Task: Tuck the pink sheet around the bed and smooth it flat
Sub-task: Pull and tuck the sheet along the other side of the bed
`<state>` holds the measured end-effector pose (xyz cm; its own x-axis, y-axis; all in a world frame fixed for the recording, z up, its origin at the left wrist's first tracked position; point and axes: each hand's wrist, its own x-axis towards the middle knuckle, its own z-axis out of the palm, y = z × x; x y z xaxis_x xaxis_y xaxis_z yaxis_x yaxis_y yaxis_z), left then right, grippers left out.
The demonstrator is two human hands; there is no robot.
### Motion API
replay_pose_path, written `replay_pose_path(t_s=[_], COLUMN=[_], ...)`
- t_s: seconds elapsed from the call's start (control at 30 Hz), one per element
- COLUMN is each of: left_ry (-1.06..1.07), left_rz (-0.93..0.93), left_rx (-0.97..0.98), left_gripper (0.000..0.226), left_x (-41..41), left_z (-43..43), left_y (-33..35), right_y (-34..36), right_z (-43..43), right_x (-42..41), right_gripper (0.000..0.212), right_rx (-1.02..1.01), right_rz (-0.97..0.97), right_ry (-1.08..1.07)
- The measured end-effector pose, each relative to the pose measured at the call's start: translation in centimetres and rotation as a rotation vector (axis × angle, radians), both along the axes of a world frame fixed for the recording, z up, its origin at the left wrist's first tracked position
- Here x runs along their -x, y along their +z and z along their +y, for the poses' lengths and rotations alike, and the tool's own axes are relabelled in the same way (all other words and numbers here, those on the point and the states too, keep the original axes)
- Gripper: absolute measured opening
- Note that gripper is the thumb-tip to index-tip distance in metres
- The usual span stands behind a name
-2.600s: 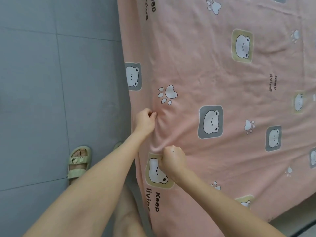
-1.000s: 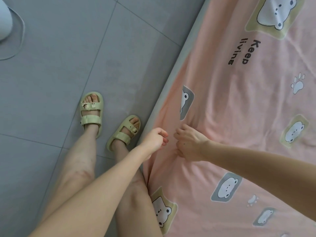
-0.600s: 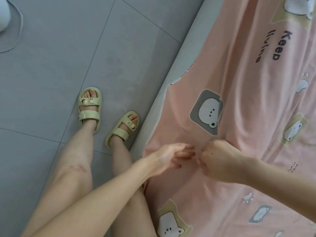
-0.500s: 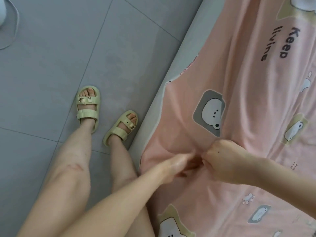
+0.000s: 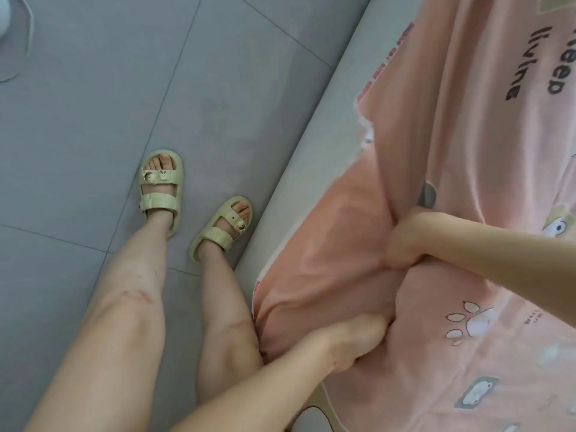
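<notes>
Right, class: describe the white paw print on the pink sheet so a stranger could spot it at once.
Find the pink printed bed sheet covering the right of the view, then the left hand gripping a fold low down. Just right of that hand lies the white paw print; unlike the white bear faces around it, it has no coloured square behind it.

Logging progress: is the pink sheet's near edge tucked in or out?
Out: left hand and right hand hold the pink sheet bunched, grey mattress bare.
</notes>
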<state>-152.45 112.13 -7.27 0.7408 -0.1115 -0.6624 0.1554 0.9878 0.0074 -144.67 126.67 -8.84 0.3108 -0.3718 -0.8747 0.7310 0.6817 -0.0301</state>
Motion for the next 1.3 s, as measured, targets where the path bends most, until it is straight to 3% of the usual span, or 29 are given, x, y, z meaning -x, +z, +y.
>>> replay_pose_path(t_s=[0.13, 0.3, 0.43, 0.5, 0.57, 0.63, 0.7, 0.8, 0.93, 1.03, 1.13, 1.23, 1.3], left_ry=[-0.029, 0.543, 0.621, 0.549, 0.319, 0.115, 0.060, 0.195, 0.139, 0.029, 0.103, 0.041, 0.076], left_rz=[0.050, 0.438, 0.324, 0.451, 0.577, 0.551, 0.552, 0.696, 0.612, 0.807, 0.699, 0.590, 0.695], left_rx=[-0.118, -0.096, -0.141, -0.360, -0.631, -0.705, -0.745, -0.945, -0.830, -0.858, -0.639, -0.537, -0.667], left_gripper=[0.038, 0.038, 0.031, 0.032, 0.050, 0.056, 0.036, 0.013, 0.015, 0.042, 0.059, 0.039, 0.011], left_x=[2.4, 5.9, 3.8, 3.1, 2.7, 2.3, 1.8, 2.0, 2.1, 2.4, 2.4, 1.7, 1.9], left_z=[1.9, 5.2, 6.0, 7.1, 8.3, 9.0, 9.2, 8.8, 6.5, 7.0, 8.6, 8.9, 8.7], left_y=[-2.3, -7.6, -8.1, -9.2, -10.9, -12.2, -12.3, -11.3, -10.2, -11.7, -12.9, -13.2, -13.1], right_y=[0.4, 0.1, 1.0, 1.4, 1.7, 1.7, 1.8, 2.0, 2.3, 2.3, 2.2, 2.3, 2.3], right_z=[0.1, 0.2, 0.2, 0.2, 0.2, 0.3, 0.3, 0.3, 0.2, 0.2, 0.2, 0.3, 0.3], right_x=[0.2, 0.2, 0.2, -0.1, -0.1, -0.1, -0.2, -0.6, -1.0, -1.2, -1.2, -1.1, -1.2], right_gripper=[0.058, 0.077, 0.079, 0.080, 0.080, 0.079, 0.078, 0.078, 0.079, 0.079, 0.080, 0.082, 0.082], right_rx=[-0.071, -0.127, -0.120, -0.127, -0.134, -0.152, -0.171, -0.211, -0.246, -0.247, -0.254, -0.269, -0.280], right_rz=[-0.030, 0.007, 0.049, 0.083, 0.106, 0.127, 0.162, 0.251, 0.340, 0.353, 0.358, 0.364, 0.370], right_ry=[0.052, 0.067, 0.087, 0.106, 0.117, 0.103, 0.079, 0.060, 0.045, 0.038, 0.023, 0.028, 0.021])
